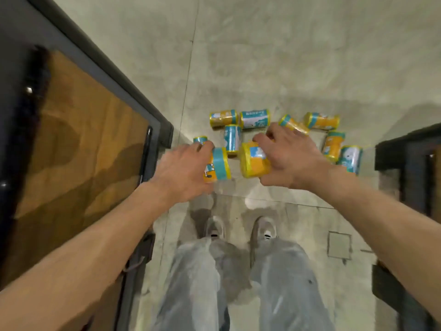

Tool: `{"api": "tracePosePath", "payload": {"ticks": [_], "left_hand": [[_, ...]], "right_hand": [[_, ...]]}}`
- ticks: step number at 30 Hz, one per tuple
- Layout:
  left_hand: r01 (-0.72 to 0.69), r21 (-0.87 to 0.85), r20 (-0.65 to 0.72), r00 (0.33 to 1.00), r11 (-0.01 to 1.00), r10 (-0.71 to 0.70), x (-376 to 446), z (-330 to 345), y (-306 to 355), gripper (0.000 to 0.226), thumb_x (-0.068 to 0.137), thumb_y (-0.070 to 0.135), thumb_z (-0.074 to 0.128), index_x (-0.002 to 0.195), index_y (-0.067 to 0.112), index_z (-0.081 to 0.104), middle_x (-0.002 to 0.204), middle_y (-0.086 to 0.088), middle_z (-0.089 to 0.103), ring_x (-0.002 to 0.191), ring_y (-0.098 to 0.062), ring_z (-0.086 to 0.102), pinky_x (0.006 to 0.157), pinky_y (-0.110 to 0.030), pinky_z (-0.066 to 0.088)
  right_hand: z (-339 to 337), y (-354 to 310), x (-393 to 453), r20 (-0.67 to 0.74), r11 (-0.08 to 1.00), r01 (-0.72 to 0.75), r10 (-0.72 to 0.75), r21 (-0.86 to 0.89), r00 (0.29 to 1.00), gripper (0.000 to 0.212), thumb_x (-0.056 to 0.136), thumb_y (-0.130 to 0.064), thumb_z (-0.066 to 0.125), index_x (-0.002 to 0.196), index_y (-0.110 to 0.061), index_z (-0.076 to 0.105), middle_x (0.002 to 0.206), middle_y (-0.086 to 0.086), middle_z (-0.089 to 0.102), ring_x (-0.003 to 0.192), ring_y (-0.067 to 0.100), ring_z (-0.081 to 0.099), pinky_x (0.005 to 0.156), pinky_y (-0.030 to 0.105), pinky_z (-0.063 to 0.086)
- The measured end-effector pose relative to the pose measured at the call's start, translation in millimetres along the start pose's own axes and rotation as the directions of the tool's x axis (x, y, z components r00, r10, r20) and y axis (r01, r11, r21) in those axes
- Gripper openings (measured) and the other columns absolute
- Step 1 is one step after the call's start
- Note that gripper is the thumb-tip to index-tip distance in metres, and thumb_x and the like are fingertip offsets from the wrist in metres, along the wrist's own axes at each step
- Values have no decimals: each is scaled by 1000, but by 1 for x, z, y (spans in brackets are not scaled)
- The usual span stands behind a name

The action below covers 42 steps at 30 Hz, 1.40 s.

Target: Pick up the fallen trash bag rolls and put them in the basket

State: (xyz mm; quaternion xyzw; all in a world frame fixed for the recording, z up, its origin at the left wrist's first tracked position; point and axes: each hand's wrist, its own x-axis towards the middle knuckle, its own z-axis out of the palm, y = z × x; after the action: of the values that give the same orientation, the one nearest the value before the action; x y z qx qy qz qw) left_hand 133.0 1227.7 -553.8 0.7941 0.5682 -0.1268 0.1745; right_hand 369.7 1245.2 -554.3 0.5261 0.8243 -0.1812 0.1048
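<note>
A wooden table top with a dark frame fills the left side, its corner ending just beside the nearest fallen rolls. The left hand reaches out over the tiled floor, fingers curled round a yellow trash bag roll with a teal band, which it grips clear of the others. A small part of another roll shows just beyond its fingertips. To the right, the right hand clamps a second yellow roll between curled fingers and thumb. Beyond both hands, more rolls lie scattered on the floor: two side by side, one teal roll below them, and a cluster of five further right. Below, grey trousers and grey sneakers stand on the tiles. Dark furniture edges the right. No basket shows in view.
</note>
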Motion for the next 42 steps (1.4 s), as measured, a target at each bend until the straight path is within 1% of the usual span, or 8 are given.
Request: {"api": "tracePosePath", "payload": {"ticks": [6,10,14,17,22,26,31,42], "left_hand": [[-5,-158,-146,989,987,-18,-86,-241,59,70,67,52,71,126,27,43,107,4,60,96,-23,62,73,-37,51],[-28,-518,-209,973,855,-94,-134,-350,78,62,66,48,77,116,35,43,98,13,63,88,-15,62,74,-34,50],[-148,-759,-244,967,633,-66,-169,-416,92,56,65,41,86,107,34,50,89,14,67,80,-1,64,68,-23,48],[-199,-883,-227,974,426,-15,-195,-446,102,50,64,34,91,102,28,59,86,5,72,77,-11,71,66,-26,56],[-203,-953,-177,975,225,132,-236,-476,130,56,54,34,89,103,21,65,83,0,75,75,-16,73,59,-26,56],[-196,-967,-144,947,160,288,-254,-484,170,49,57,32,83,100,17,67,82,-5,74,72,-20,72,59,-32,57],[-212,-964,-100,848,160,521,-291,-478,239,45,60,30,83,99,13,68,90,-18,74,72,-25,72,60,-35,58],[-190,-974,26,446,123,895,-481,-414,409,50,68,29,78,115,16,66,97,-12,74,82,-28,73,65,-38,58]], "right_hand": [[-229,-41,-116,-118,944,-200,237,262,964,85,64,-51,78,138,-24,47,125,7,52,109,33,60,82,38,46],[-324,-65,-181,-144,683,-277,491,676,859,75,65,-46,85,128,-27,49,112,-4,63,103,22,62,78,33,47],[-373,-88,-235,-157,375,-146,667,916,729,60,63,-41,87,112,-24,55,95,-8,66,86,12,65,68,26,48],[-394,-107,-275,-148,208,-11,732,978,665,53,68,-33,89,112,-22,62,96,1,73,86,16,73,68,25,56],[-412,-140,-346,-151,7,241,799,970,582,56,56,-43,89,104,-22,70,94,7,75,88,29,72,88,56,58],[-411,-167,-405,-126,-52,328,857,943,499,75,50,-52,93,113,-18,69,106,15,75,99,40,72,91,63,55],[-405,-202,-493,-119,-43,428,931,903,346,49,57,-37,86,101,-21,72,89,8,75,78,27,74,74,45,62],[-326,-316,-733,-58,52,567,998,822,-7,48,51,-42,81,94,-22,75,91,10,76,76,24,73,74,44,62]]}}
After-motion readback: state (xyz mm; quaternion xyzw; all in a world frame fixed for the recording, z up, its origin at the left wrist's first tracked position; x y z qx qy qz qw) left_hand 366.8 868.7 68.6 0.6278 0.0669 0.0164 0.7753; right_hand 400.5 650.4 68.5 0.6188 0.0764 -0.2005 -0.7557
